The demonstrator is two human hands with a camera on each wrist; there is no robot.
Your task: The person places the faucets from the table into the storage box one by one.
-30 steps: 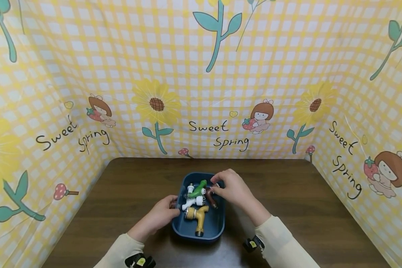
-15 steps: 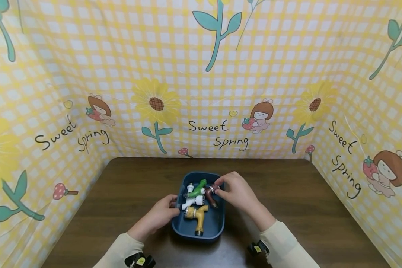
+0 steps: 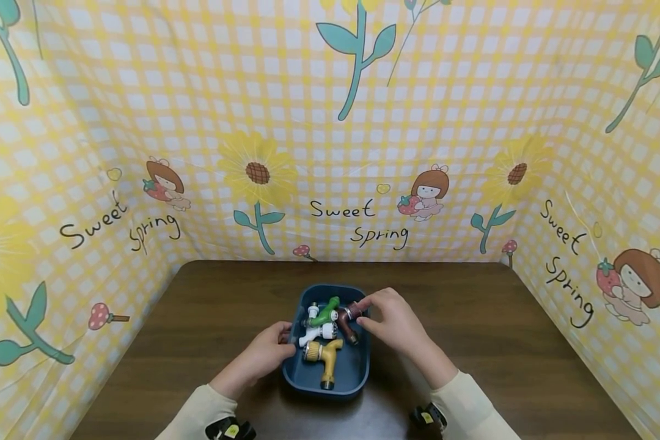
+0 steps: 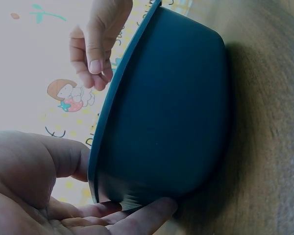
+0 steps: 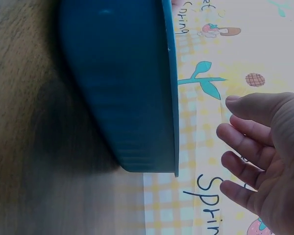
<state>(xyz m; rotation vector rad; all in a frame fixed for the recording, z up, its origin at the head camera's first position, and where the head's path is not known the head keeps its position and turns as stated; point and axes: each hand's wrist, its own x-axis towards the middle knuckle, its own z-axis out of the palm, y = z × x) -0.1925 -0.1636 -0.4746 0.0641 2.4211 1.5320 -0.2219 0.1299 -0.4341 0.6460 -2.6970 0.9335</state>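
A dark blue plastic basin (image 3: pixel 353 368) stands on the table with several taps in it. My left hand (image 3: pixel 260 353) grips its left rim; in the left wrist view the thumb lies over the rim and the fingers reach along the outer wall. By the right rim, my right hand (image 3: pixel 401 319) hovers beside the brown tap (image 3: pixel 348 321), fingers loosely curved. The right wrist view shows that hand (image 5: pixel 264 152) holding nothing, apart from the rim. A green tap (image 3: pixel 324 313), a white tap (image 3: pixel 318 333) and a yellow tap (image 3: pixel 327 359) lie left of the brown one.
The brown wooden table (image 3: pixel 220 293) extends around the basin on all sides. A yellow checked cloth (image 3: pixel 330 159) with flowers and lettering hangs behind and along both sides. Each wrist wears a black strap camera (image 3: pixel 429 417).
My right hand has let go of the brown tap and drawn back right and toward me, uncovering more of it. The left hand and basin have stayed in place.
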